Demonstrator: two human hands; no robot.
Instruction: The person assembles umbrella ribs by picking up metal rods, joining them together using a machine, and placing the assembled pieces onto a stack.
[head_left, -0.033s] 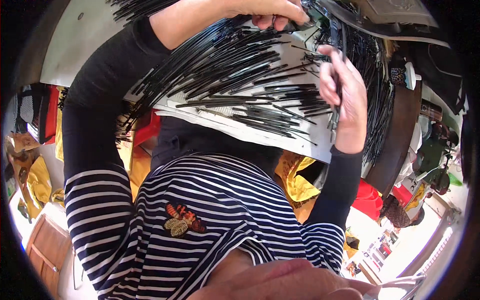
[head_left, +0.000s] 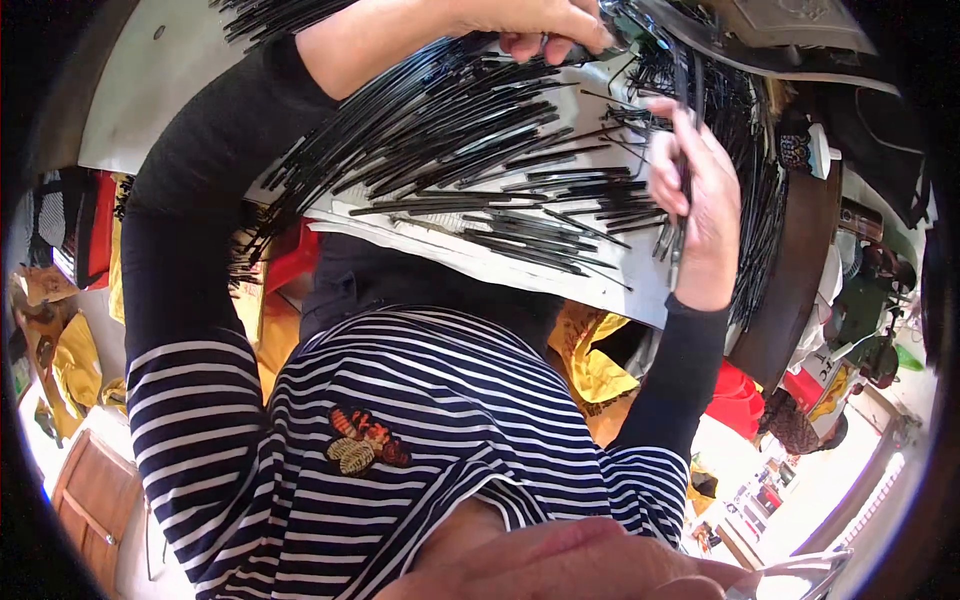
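Observation:
Many thin black sticks (head_left: 440,140) lie in loose rows over the pale table top. My left hand (head_left: 550,25) is at the top of the view, fingers curled, close to the dark edge of a machine (head_left: 765,65). Whatever its fingertips pinch is hidden there. To the right, my right hand (head_left: 697,180) is closed around a few long black sticks (head_left: 684,90). They run upward from its fingers toward the machine, and their lower ends reach down past the wrist. More black sticks (head_left: 760,220) are heaped just right of this hand.
The pale table (head_left: 450,250) has its near edge against my body, and a dark brown board (head_left: 795,270) borders it on the right. A patterned cup (head_left: 797,150) stands beyond the heap. Yellow cloth (head_left: 595,350) and a red bag (head_left: 735,398) are below the table's edge.
My right hand has shifted slightly right with the sticks in it. My left hand has barely moved, a touch to the left.

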